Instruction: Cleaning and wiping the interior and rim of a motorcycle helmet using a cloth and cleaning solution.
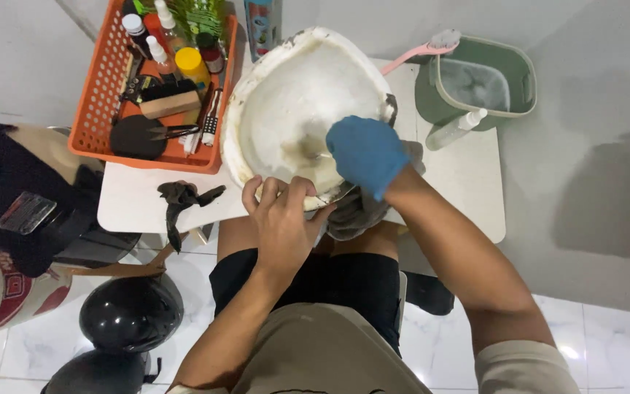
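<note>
A large white helmet-like shell (286, 95) lies open side up on a white table (468, 182), its inside stained brownish. My left hand (282, 219), bare, grips the shell's near rim. My right hand (366, 153) wears a blue glove and reaches inside the shell, closed around a small thin tool whose tip touches the inner wall. A grey cloth (355, 211) hangs under my right wrist at the table's edge.
An orange basket (100, 109) of bottles, brushes and a comb stands at the left. A green bucket (483, 80) with a pink brush (421, 49) and a spray bottle (455, 130) is at the right. A dark rag (180, 201) lies nearby; two black helmets (129, 310) rest on the floor.
</note>
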